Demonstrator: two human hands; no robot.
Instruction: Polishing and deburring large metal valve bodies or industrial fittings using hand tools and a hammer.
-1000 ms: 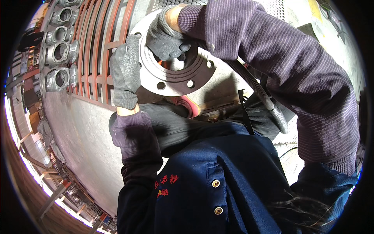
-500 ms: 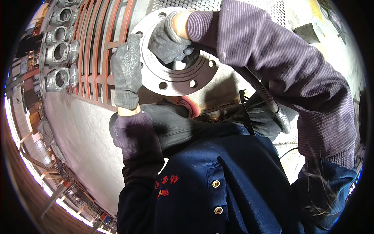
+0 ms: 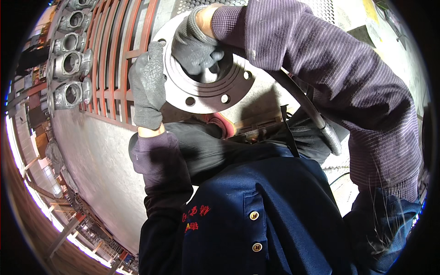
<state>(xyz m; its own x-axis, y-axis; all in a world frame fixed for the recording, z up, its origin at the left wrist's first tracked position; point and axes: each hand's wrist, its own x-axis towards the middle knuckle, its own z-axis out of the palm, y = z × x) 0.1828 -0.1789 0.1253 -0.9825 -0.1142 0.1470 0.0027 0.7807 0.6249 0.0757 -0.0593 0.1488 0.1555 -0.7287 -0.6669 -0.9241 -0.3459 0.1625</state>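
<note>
Not much has shifted in the last second: the round steel flange [image 3: 206,82] is still held up at chest height. The left hand [image 3: 147,87] stays wrapped over its left rim, grip closed on the edge. The right hand [image 3: 196,46] has been pushed a bit deeper into the centre bore, fingers curled shut there. So it's being steadied, probably. Room is tight: red slatted rack [image 3: 117,59] just left, grey hose [image 3: 307,107] close on the right.

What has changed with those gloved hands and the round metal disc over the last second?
Hardly anything: the right hand shifted slightly inside the centre hole of the round grey metal flange with bolt holes. The left hand keeps gripping its rim; the flange stays put.
</note>
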